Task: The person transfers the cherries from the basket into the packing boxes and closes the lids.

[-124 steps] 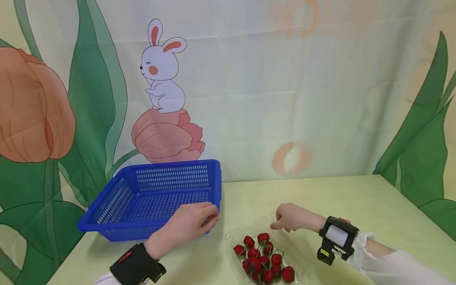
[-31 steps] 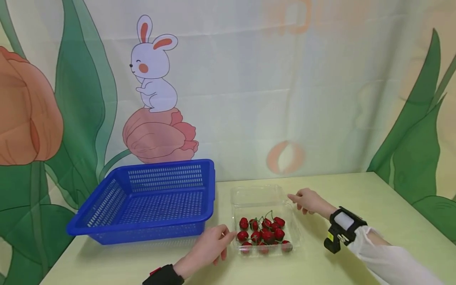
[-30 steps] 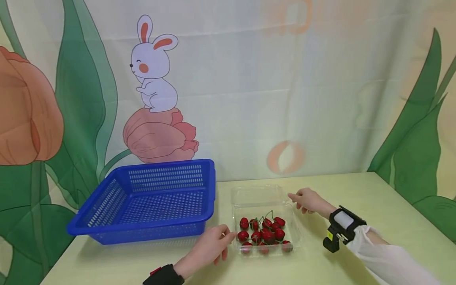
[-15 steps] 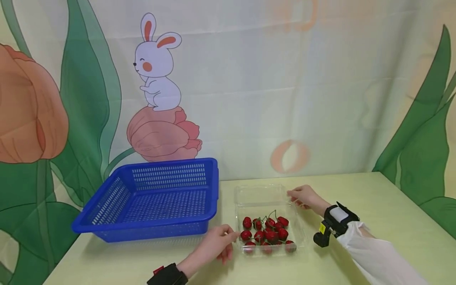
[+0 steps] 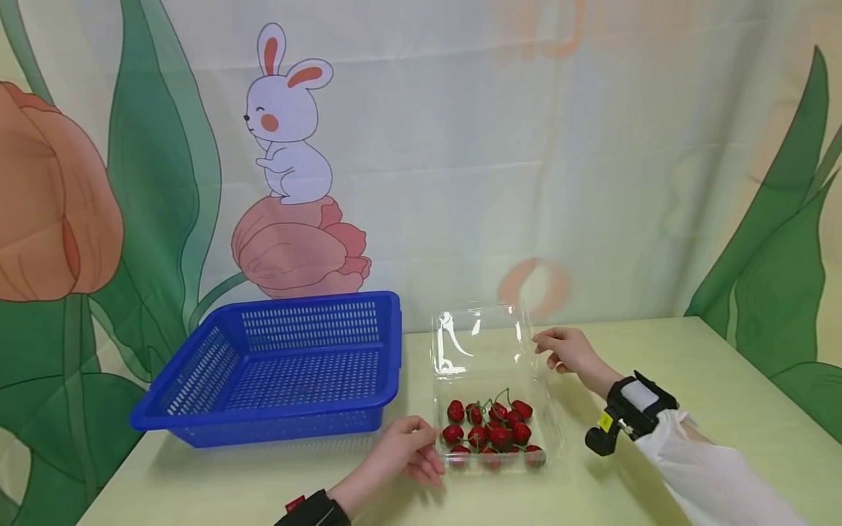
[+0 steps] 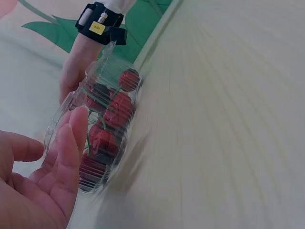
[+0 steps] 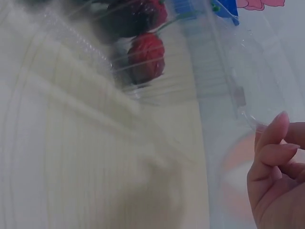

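Observation:
In the head view, a clear plastic clamshell box [image 5: 559,438] holds several red cherries [image 5: 501,437] with green stems. Its hinged lid [image 5: 483,340] is tilted up at the back, catching the light. My right hand [image 5: 571,352] pinches the lid's right edge; the right wrist view shows thumb and index finger [image 7: 274,131] meeting at that edge. My left hand [image 5: 404,451] is at the box's left side. In the left wrist view its thumb [image 6: 28,149] meets the rim while its fingers lie against the outer wall, holding the box steady.
A blue perforated plastic basket [image 5: 388,365] stands on the pale yellow table [image 5: 631,351], left of the box. Behind the table hangs a cloth backdrop [image 5: 421,161] printed with a rabbit and tulips.
Since half a second ago the lid has swung up from lying low at the back, the right hand rising with it. Earlier, the box moved away from me and the hands settled at its sides.

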Tool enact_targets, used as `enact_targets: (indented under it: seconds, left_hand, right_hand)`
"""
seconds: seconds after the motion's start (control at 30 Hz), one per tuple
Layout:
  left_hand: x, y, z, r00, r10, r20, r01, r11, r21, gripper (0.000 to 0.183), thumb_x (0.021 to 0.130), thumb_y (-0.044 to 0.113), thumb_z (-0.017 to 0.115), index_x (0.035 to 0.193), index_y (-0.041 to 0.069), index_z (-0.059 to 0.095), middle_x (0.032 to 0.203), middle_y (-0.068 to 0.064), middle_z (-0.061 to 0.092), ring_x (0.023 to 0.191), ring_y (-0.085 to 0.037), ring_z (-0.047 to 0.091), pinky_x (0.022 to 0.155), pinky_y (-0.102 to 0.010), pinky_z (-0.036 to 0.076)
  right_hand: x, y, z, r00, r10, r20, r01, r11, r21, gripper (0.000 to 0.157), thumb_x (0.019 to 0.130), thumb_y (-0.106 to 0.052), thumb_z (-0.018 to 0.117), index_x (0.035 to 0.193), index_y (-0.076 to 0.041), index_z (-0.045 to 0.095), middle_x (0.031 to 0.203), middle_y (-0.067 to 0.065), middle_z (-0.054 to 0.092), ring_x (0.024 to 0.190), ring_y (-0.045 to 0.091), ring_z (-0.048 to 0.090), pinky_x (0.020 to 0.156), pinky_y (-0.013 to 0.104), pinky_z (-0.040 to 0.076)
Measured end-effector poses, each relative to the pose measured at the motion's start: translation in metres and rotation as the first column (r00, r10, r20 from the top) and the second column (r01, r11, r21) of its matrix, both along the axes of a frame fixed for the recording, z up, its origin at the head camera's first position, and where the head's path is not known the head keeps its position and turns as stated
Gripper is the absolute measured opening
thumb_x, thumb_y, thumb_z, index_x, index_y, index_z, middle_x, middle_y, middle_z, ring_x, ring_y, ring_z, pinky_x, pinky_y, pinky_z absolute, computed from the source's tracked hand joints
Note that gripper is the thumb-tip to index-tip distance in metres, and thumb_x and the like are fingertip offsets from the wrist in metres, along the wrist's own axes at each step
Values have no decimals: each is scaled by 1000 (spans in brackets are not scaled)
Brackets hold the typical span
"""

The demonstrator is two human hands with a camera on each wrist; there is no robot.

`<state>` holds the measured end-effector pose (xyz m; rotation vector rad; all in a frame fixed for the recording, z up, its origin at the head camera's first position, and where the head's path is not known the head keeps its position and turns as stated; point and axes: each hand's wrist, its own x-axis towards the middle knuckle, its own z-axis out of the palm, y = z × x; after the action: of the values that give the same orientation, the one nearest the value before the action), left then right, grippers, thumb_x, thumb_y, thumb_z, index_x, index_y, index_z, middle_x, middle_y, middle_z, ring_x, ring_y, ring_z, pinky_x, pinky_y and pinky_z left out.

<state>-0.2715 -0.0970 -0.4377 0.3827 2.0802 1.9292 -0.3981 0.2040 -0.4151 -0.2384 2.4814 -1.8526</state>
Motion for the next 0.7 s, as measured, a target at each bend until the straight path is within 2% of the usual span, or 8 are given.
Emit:
enact_targets:
  seconds: [0.23,0.47,0.7]
  left_hand:
    - [-1,2,-2,999,-19,34,16,997,70,17,94,10,44,85,-4,46,67,-22,61,53,-23,62,48,-30,49]
    - [-1,5,-4,998,-3,58,-4,993,121,14,95,8,42,87,-4,43,73,-26,61,59,-26,64,51,-30,50]
    - [-2,7,-4,996,47,70,-55,992,112,13,95,8,43,88,-3,43,74,-24,62,66,-28,65,52,-27,50]
  right_hand:
    - [4,1,10,1000,13,-3,-13,995,-95,45,95,-33,44,105,11,49,88,14,54,52,10,47,46,20,36]
    - [10,4,21,995,84,50,-67,962,-266,46,91,-43,46,94,3,49,85,9,49,57,12,46,47,19,36]
    - [16,4,24,990,128,59,-104,945,-309,42,90,-36,53,93,5,52,80,9,47,54,11,43,46,19,35]
